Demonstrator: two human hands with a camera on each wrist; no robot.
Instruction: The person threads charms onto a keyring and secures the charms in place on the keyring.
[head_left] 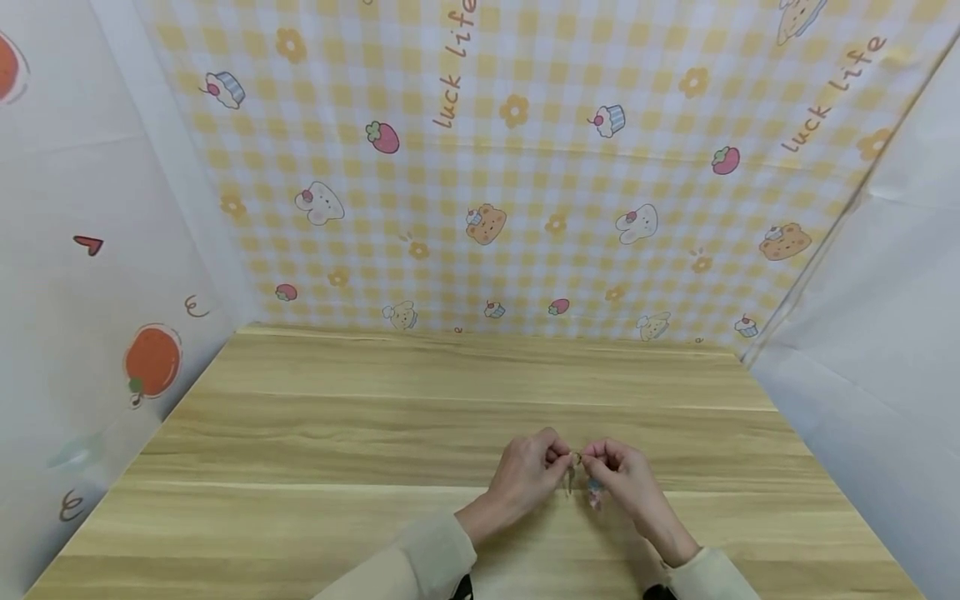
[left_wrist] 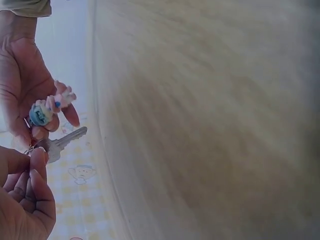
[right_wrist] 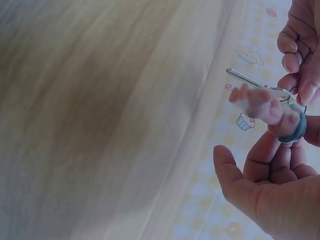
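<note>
Above the table, my left hand [head_left: 527, 471] pinches a silver key [left_wrist: 70, 139] by its head end between thumb and forefinger. The blade hangs free. My right hand [head_left: 628, 479] faces it closely, its thumb and forefinger pinching the top of a small keychain charm [right_wrist: 267, 107]. This charm is a pink and white figure with a teal top, and it dangles below the right fingers. Between both sets of fingertips a small gold-coloured ring [head_left: 577, 457] shows in the head view. Fingers partly hide how ring, key and charm join.
Under the hands lies a wood-grain table [head_left: 337, 433]. A yellow-checked cloth wall [head_left: 450, 183] with printed figures stands at its back edge. White cloth walls [head_left: 60, 275] close off the left and right sides.
</note>
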